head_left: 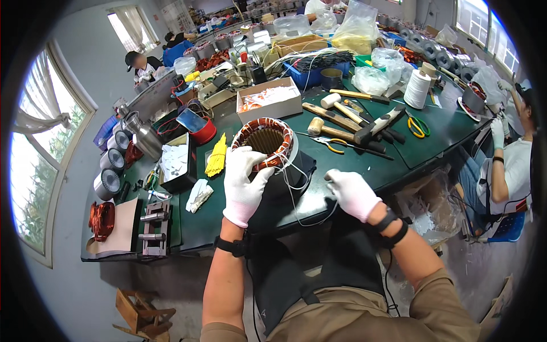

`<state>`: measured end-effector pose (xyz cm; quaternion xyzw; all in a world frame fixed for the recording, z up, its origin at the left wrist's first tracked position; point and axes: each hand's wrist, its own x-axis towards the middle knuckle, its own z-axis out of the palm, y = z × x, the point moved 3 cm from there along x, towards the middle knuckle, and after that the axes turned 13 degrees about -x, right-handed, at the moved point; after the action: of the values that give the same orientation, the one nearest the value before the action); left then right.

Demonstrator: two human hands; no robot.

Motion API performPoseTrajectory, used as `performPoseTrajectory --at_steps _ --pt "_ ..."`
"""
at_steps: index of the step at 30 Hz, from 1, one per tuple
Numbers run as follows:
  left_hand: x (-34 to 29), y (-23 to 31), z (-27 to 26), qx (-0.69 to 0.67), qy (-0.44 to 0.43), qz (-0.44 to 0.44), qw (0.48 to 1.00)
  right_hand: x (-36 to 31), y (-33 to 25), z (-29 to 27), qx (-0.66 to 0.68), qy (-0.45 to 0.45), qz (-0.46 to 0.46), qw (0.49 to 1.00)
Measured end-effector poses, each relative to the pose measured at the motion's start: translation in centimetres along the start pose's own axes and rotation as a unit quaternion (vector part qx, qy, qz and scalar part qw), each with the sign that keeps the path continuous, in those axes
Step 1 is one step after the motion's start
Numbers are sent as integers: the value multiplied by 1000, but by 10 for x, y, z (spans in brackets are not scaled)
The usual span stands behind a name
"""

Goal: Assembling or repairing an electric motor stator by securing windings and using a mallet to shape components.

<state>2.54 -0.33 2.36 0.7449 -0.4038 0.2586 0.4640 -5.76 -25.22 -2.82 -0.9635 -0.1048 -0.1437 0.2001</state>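
A motor stator stands upright on the green table in front of me, its copper windings ringed at the top and bound with white cord. My left hand, in a white glove, grips the left side of the winding ring, fingers over the rim and thumb at the near side. White cord hangs from the stator's right side and loops across the table edge toward my right hand. My right hand, also gloved, is raised to the right of the stator. Its fingers are curled together around the cord, with the grip partly hidden.
Hammers and mallets, pliers and green-handled scissors lie at the right. A cord spool stands beyond. A box of small parts sits behind the stator. Yellow strips lie left. A co-worker sits right.
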Motion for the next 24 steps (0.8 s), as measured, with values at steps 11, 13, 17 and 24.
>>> performPoseTrajectory --at_steps 11,13,17,24 --pt "-2 -1 -2 -1 8 -1 1000 -13 -91 -60 387 21 47 921" --pt "-2 -1 0 -3 7 -5 1000 -24 -89 -71 454 35 9 890" --pt "0 -1 -1 -13 8 3 1000 -23 -85 -96 234 186 -147 943" --pt "-5 -6 -4 -1 7 3 1000 -87 -29 -100 572 161 -64 802"
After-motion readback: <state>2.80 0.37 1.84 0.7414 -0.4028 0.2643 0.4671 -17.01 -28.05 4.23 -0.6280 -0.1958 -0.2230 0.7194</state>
